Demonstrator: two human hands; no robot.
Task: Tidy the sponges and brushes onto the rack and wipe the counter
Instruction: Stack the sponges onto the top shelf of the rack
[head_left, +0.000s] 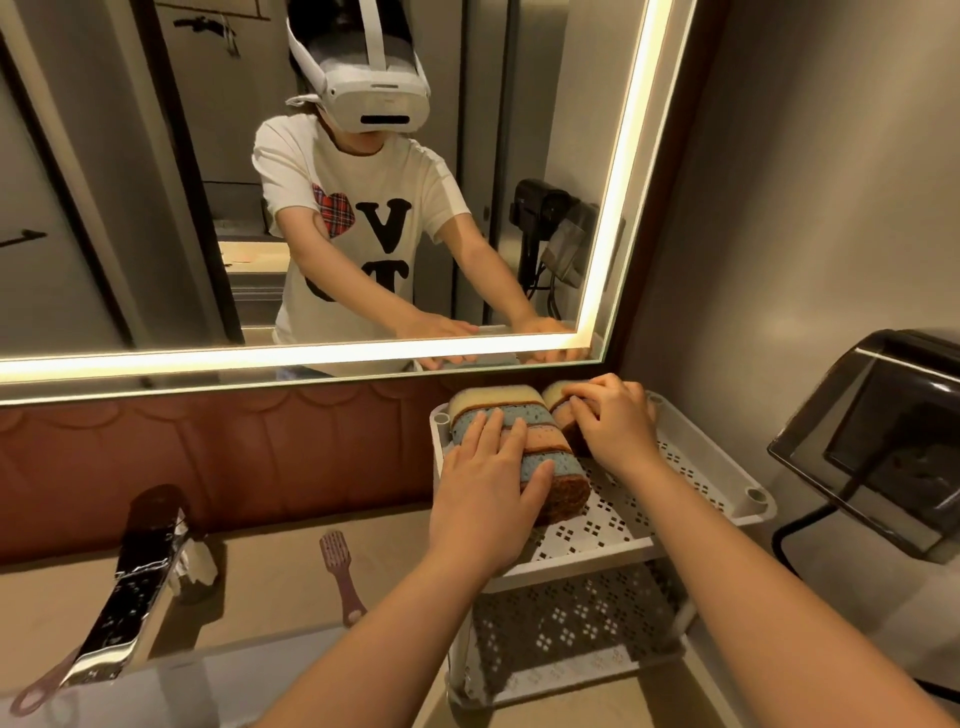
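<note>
A white perforated rack (691, 467) stands on the counter at the right. On its top shelf a row of several sponges (550, 447) in yellow, blue and orange stands on edge. My left hand (493, 478) lies flat on the near sponges with the fingers spread. My right hand (613, 421) has its fingers curled on a yellow and brown sponge (558, 397) at the back of the shelf. A pink brush (340, 577) lies on the beige counter (270, 587) left of the rack. Another pink handle (31, 696) pokes out at the lower left.
A chrome tap (130, 587) rises at the left with a crumpled white tissue (200, 564) beside it. A lit mirror (311, 208) backs the counter. A dark wall-mounted holder (893, 441) with a cable hangs at the right. The rack's lower shelf (571, 629) holds nothing.
</note>
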